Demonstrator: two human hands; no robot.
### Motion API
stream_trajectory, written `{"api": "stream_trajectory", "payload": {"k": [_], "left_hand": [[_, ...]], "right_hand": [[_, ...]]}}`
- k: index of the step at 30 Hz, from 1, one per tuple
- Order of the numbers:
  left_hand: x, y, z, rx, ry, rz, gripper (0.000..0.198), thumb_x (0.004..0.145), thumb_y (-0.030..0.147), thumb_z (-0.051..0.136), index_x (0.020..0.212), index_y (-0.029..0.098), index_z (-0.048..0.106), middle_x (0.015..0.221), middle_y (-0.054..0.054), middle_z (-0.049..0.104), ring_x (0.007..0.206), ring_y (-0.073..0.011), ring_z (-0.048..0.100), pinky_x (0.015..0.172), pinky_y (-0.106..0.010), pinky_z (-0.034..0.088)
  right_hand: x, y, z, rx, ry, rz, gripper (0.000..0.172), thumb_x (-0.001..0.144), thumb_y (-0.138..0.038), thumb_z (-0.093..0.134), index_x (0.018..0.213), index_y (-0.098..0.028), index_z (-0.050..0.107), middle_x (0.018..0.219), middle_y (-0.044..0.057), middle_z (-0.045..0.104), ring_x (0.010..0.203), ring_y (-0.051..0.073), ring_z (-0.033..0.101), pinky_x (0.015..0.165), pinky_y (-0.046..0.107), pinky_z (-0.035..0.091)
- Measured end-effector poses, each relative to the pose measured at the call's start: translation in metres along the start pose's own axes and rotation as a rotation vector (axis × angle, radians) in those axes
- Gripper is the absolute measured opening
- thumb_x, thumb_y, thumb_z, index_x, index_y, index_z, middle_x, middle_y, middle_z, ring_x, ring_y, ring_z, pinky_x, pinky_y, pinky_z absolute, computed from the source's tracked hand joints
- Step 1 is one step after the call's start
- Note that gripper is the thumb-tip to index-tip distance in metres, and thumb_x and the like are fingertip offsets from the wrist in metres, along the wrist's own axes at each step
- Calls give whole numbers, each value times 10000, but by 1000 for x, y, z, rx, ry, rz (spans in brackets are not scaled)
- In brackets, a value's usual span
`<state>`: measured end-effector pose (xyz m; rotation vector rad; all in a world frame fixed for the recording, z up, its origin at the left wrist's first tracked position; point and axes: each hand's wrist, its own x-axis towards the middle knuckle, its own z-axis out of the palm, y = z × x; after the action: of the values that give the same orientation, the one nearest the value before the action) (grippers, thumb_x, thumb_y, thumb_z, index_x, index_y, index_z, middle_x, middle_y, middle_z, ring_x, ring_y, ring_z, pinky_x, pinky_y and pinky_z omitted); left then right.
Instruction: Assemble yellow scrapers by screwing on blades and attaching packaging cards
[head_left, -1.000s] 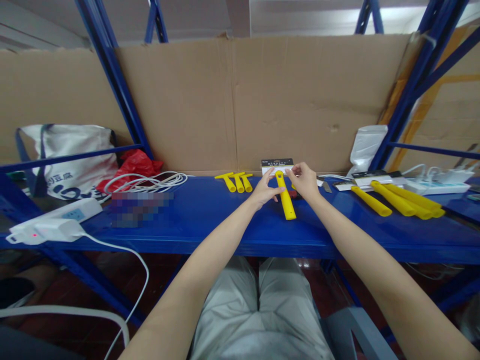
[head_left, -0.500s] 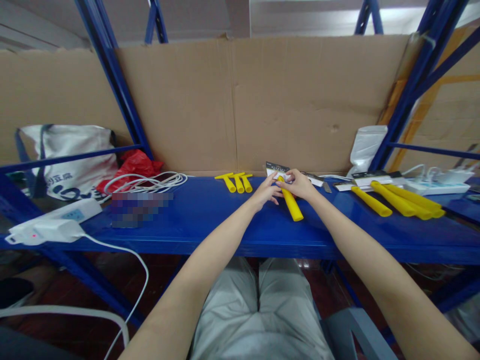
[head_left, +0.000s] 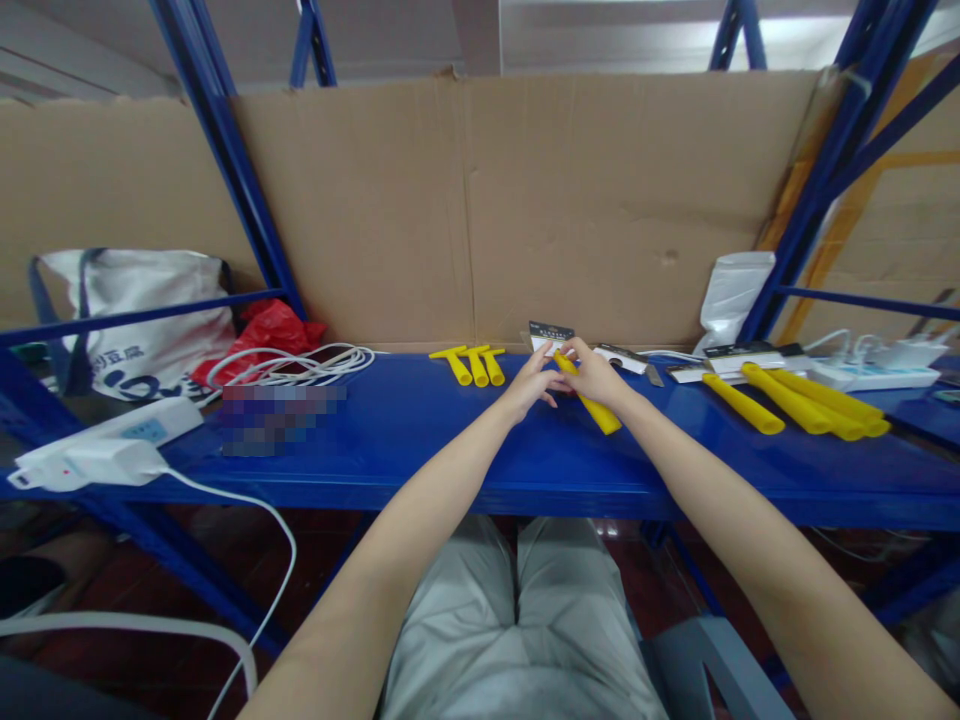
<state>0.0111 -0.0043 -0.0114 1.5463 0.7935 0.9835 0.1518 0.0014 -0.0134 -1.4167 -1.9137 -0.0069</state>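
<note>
Both hands are on a yellow-handled tool (head_left: 600,412) above the middle of the blue shelf. Its thick round handle slants toward me and to the right. A black-and-white printed card (head_left: 551,332) stands at its far end, partly covered by my fingers. My left hand (head_left: 532,384) grips near the card from the left, thumb and fingers bent. Over the top of the handle, my right hand (head_left: 592,376) curls its fingers near the same end. Left of them lie three small yellow T-shaped pieces (head_left: 474,366). A flat white-and-black item (head_left: 624,358) lies behind my right hand.
On the right of the blue shelf (head_left: 420,455) lie several yellow-handled tools (head_left: 817,400) with white heads, beside a white power strip (head_left: 874,373). Coiled white cable (head_left: 300,365), a red bag (head_left: 274,335) and a cloth bag (head_left: 150,300) occupy the left. Cardboard (head_left: 562,200) stands behind.
The tool's handle has turned, its near end swinging right and slightly away from me. My right hand has shifted a little left at the fingers, now covering more of the handle.
</note>
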Motion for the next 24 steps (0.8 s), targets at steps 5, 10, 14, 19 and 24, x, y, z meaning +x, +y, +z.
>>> {"api": "stream_trajectory", "payload": {"k": [5, 10, 14, 19, 24], "left_hand": [[3, -3, 0, -10, 11, 42, 831, 762, 67, 472, 1462, 370, 142, 1478, -78, 324, 743, -108, 667, 409, -133, 428], [0, 0, 2, 5, 12, 44, 837, 761, 61, 474, 1458, 383, 140, 1467, -79, 342, 723, -100, 666, 409, -126, 421], [-3, 2, 2, 29, 20, 54, 799, 764, 55, 469, 1447, 358, 188, 1485, -87, 306, 686, -80, 654, 409, -127, 424], [-2, 3, 1, 82, 81, 73, 703, 783, 70, 477, 1413, 308, 273, 1435, -100, 381, 670, -76, 653, 396, -121, 405], [0, 0, 2, 150, 132, 51, 651, 795, 68, 492, 1384, 284, 318, 1381, -107, 441, 652, -64, 648, 400, -109, 390]], "right_hand": [[0, 0, -1, -19, -2, -71, 338, 734, -130, 515, 1061, -204, 557, 1014, 69, 680, 864, 209, 640, 788, 332, 470], [1, 1, -1, -47, -14, -140, 380, 752, -110, 467, 1092, -214, 601, 1055, 51, 682, 947, 204, 634, 855, 336, 462], [3, 7, -8, -156, 49, -96, 413, 764, -120, 457, 1133, -208, 621, 1097, 64, 668, 1021, 209, 611, 916, 333, 441], [8, 30, -32, -315, 151, 87, 409, 791, -173, 457, 1165, -200, 621, 1076, 94, 664, 992, 237, 617, 877, 348, 459], [12, 60, -65, -452, 127, 224, 412, 799, -192, 465, 1186, -187, 607, 1067, 119, 657, 983, 262, 609, 842, 363, 453]]}}
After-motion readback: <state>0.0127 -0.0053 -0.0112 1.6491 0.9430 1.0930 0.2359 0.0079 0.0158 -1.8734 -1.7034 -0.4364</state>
